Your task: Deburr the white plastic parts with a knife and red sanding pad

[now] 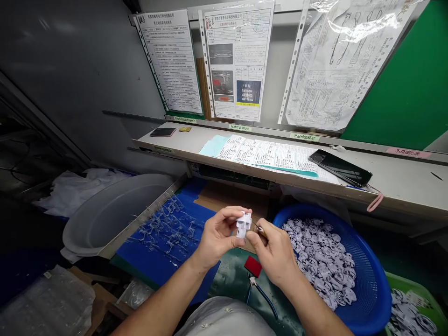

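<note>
My left hand (pixel 217 237) pinches a small white plastic part (pixel 243 224) between thumb and fingers, held up over the bench. My right hand (pixel 275 254) is closed on a thin pointed tool (pixel 258 227) whose tip sits just right of the part. Both hands hover above a blue mat (pixel 164 242) strewn with clear plastic offcuts. A blue basket (pixel 367 298) full of several similar white parts stands just right of my right hand.
A grey tub (pixel 105 214) sits at left. Blue-handled pliers (pixel 261 289) and a red piece (pixel 252 266) lie below my hands. A shelf (pixel 402 182) holds papers, a black phone (pixel 341 168) and a small dark device (pixel 163 132). A green bin (pixel 413 312) with parts is at lower right.
</note>
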`<state>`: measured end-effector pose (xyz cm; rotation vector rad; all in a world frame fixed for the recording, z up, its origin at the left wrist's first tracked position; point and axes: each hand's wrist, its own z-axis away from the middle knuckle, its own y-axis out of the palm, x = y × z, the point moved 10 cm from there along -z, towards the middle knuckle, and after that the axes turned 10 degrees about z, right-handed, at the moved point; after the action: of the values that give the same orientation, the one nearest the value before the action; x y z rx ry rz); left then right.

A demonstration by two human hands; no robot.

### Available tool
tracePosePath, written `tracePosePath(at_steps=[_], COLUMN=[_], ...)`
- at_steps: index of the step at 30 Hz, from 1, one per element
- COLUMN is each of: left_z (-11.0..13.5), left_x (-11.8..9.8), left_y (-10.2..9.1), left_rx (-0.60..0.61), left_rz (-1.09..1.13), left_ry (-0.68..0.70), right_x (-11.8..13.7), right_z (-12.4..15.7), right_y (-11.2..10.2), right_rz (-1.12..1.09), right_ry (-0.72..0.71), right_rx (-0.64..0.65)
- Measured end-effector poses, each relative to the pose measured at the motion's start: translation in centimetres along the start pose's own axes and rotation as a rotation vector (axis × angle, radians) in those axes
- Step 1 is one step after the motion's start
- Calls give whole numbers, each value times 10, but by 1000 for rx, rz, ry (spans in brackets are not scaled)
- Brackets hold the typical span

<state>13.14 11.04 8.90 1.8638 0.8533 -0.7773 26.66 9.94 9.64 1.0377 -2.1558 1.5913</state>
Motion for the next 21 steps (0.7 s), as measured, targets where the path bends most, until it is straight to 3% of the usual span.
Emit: tracePosePath(at_steps=[6, 13, 18, 21], left_z=[4, 6, 3, 3], left_x=[-10, -3, 5, 8], left_y=[5, -1, -2, -3], left_rx=[34, -10, -10, -43], left_rz=[-71, -27, -4, 56], left_ry=[45, -16, -87, -140], right_x=[14, 17, 18, 23], right_z=[1, 1, -3, -2], right_y=[16, -5, -3, -10], right_rz=[-71, 110, 244, 261], right_ry=[-42, -119, -176, -262], right_rx=[27, -141, -88, -137])
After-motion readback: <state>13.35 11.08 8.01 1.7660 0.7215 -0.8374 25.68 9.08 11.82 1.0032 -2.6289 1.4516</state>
